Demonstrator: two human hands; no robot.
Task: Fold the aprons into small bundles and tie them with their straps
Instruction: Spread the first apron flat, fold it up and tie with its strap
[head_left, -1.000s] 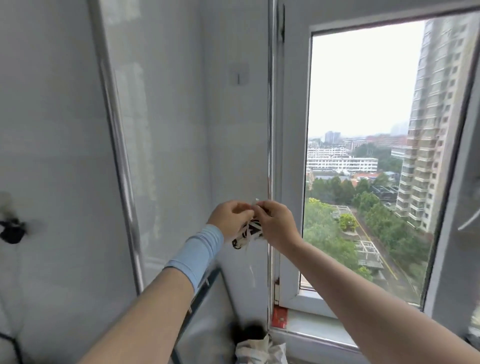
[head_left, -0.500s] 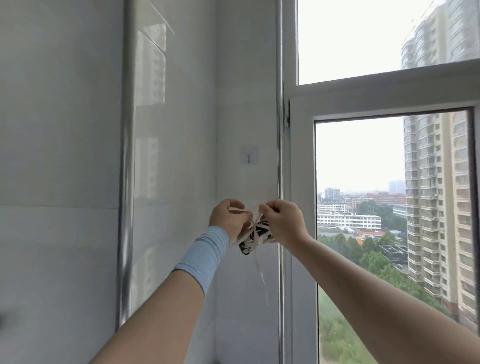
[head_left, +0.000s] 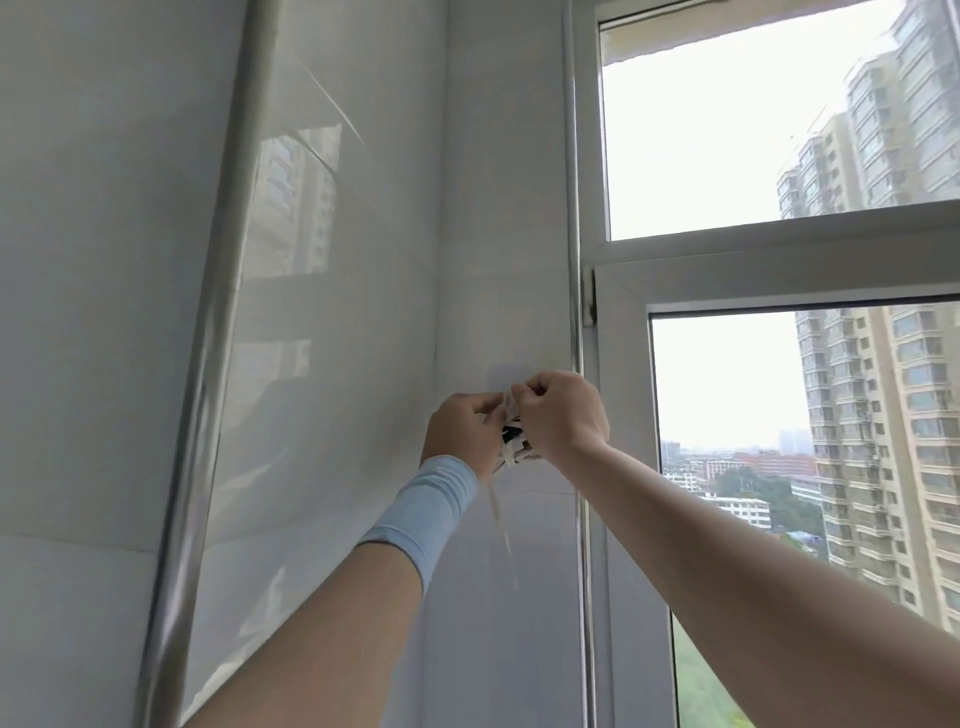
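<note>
A small black-and-white apron bundle is held up against the white tiled wall, mostly hidden between my two hands. My left hand, with a light blue wrist sleeve, pinches a white strap at the bundle's top. My right hand pinches the strap from the other side, fingers curled. Both hands meet just below a pale square wall hook. A loose white strap end hangs down from the bundle.
A shiny metal pipe runs up the wall at the left. A white-framed window fills the right, with tower blocks outside. A thin metal trim runs along the window's left edge.
The view has tilted upward. Both hands have lifted the bundle higher on the wall, up to the hook, still pinching the strap. The sill and bag below have left the view.
</note>
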